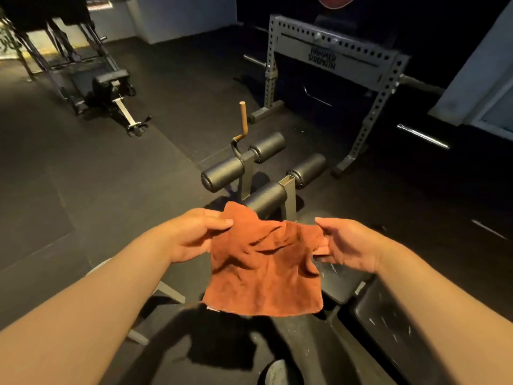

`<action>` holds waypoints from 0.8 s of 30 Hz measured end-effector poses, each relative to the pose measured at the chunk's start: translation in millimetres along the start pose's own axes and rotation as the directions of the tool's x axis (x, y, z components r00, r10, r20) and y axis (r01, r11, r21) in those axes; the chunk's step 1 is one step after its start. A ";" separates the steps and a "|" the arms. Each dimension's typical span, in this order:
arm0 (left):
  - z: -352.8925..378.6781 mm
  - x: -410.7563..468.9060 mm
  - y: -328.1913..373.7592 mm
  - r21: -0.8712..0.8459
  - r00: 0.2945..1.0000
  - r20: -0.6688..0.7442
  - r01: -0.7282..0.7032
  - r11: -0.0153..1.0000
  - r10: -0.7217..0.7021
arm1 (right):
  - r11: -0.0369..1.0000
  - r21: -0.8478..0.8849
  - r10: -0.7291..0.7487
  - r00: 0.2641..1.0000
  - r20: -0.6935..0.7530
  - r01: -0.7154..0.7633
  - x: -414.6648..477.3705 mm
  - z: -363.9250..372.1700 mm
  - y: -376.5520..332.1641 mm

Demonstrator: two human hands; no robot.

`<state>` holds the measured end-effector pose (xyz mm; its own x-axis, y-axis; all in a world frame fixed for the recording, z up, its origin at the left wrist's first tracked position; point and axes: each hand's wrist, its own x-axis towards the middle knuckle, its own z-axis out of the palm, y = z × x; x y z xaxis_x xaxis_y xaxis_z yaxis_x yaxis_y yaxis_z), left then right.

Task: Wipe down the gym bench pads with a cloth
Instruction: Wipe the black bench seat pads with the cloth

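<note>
Pinching top-left corner: left grip [191,234] | rust-orange fuzzy cloth [263,270], square, rumpled, hanging mid-air in front of black cylindrical rollers [222,173] | right grip [352,243] clamped on top-right corner, fingers partly hidden by fabric | scuffed black bench pad [388,323] cut off, dim.

Fuzzy terry cloth [263,262], matt foam rollers [222,173]
</note>
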<state>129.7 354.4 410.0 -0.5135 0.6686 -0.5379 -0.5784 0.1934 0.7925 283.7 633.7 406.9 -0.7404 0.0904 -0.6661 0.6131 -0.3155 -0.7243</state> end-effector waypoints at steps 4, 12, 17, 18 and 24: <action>14.7 16.5 -0.3 0.316 0.972 -0.231 0.026 0.948 0.051 | 0.977 -0.197 -0.136 0.944 -0.300 0.078 -6.3 -7.1 -5.0; 14.9 42.2 44.6 0.413 0.955 -0.220 -0.091 0.906 0.196 | 0.883 -0.459 -0.161 0.982 -0.101 0.098 0.0 -36.1 -39.5; -4.0 80.4 74.3 0.868 0.925 -0.074 -0.125 0.481 0.374 | 0.700 -0.698 -0.440 0.862 -0.252 0.153 23.9 -30.4 -56.0; -7.5 90.6 80.1 0.911 0.909 -0.051 -0.127 0.391 0.414 | 0.674 -0.722 -0.487 0.829 -0.274 0.157 27.2 -28.6 -60.0; 1.8 134.9 100.3 0.831 0.944 -0.104 -0.090 0.549 0.312 | 0.670 -0.723 -0.603 0.691 -0.399 0.167 72.1 -1.5 -88.2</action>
<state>3.6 465.3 417.3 -0.7312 0.6174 -0.2901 0.2559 0.6425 0.7223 176.7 669.4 422.5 -0.7711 0.6296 -0.0951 0.4868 0.4866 -0.7254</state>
